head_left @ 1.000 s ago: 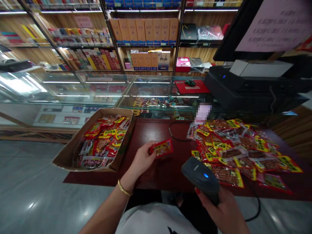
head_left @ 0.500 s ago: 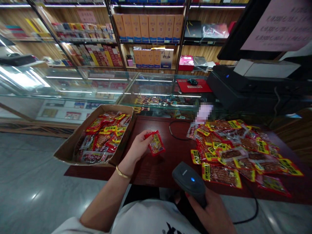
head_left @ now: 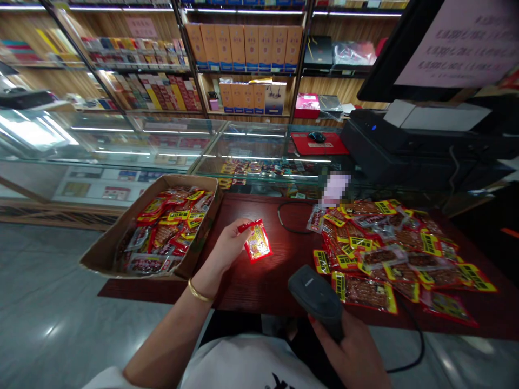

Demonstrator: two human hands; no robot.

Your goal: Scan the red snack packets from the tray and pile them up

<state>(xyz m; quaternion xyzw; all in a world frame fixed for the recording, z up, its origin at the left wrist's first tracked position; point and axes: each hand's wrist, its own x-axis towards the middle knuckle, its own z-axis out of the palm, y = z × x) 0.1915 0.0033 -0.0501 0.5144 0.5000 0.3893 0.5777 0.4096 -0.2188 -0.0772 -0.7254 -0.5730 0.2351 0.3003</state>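
Between thumb and fingers, my left hand (head_left: pixel 231 243) pinches a small red and yellow snack packet (head_left: pixel 258 241) by its left edge, above the dark red table (head_left: pixel 251 292). Bright light falls on the packet's printed face. My right hand (head_left: pixel 351 343) is wrapped round the handle of a black barcode scanner (head_left: pixel 316 297), whose head points toward the packet. A cardboard box (head_left: pixel 198 248) of similar packets stands left of my left hand. Right of the scanner lies a loose pile of snack packets (head_left: pixel 389 254) in red, yellow and clear wrapping.
Beyond the table runs a glass display counter (head_left: pixel 259 140) with a red mouse pad (head_left: pixel 298 143) and a mouse (head_left: pixel 317 137) on it. A monitor (head_left: pixel 377 81) and a black machine (head_left: pixel 405 148) stand at the right. A cable (head_left: pixel 419 346) hangs off the table's front edge.
The scanner's light now shines on the packet, and the blue light on the scanner is off. My left hand and the packet have barely moved; the whole view has shifted slightly.
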